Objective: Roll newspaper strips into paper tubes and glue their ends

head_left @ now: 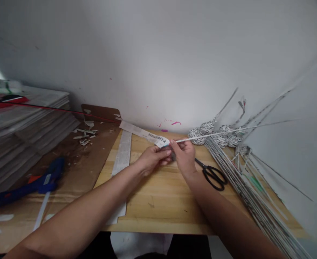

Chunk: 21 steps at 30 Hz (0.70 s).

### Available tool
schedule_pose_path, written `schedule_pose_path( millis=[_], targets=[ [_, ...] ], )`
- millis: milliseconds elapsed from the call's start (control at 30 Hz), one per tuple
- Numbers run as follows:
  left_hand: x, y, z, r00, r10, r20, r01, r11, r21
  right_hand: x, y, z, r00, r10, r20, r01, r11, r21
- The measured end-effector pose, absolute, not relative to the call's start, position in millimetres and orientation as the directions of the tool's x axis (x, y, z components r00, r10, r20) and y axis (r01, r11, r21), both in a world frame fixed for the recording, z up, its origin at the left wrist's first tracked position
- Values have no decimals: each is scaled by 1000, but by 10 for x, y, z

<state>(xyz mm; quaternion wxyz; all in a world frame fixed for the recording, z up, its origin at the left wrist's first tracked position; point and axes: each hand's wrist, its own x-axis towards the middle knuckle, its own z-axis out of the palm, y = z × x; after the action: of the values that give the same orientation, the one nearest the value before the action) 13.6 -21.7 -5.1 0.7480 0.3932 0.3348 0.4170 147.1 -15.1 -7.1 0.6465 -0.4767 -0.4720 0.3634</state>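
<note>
A printed paper strip [143, 133] runs from the upper left into my two hands, held above the wooden table [158, 210]. My left hand [157, 158] is closed on the strip's right end, thumb and fingers pinching it. Touching the same spot from the right, my right hand [184, 153] pinches a thin rolled paper stick [215, 135], which extends far to the right. The strip narrows into this stick between my hands. More flat paper strips [122, 153] lie on the table under my left forearm.
Black scissors [214, 176] lie beside my right wrist. At right are a bundle of paper sticks [236, 183] and woven paper pieces [207, 128] against the wall. Left: cardboard [80, 187] with a blue glue gun [49, 180], paper scraps [85, 135] and stacked newspapers [26, 126].
</note>
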Motion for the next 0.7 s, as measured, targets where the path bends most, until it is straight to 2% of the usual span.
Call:
schedule_pose_path(
  millis=[100,200,367,600,700],
  targets=[
    [191,-206,-25,242,952,-185,-628,299,718,1364,-112,-94,297,931,211,-151,264,-953],
    [171,-173,16,170,966,-194,-710,257,656,1222,-81,-94,310,937,159,-209,230,-951],
    [76,-72,17,102,979,-175,-739,192,646,1024,-63,-92,258,961,102,-268,173,-948],
    [40,-24,-11,88,974,-209,-713,209,670,1057,-57,-171,178,983,34,-423,108,-899],
    [17,-5,-2,83,973,-216,-695,212,687,1122,-50,-206,104,994,11,-404,52,-913]
  ],
)
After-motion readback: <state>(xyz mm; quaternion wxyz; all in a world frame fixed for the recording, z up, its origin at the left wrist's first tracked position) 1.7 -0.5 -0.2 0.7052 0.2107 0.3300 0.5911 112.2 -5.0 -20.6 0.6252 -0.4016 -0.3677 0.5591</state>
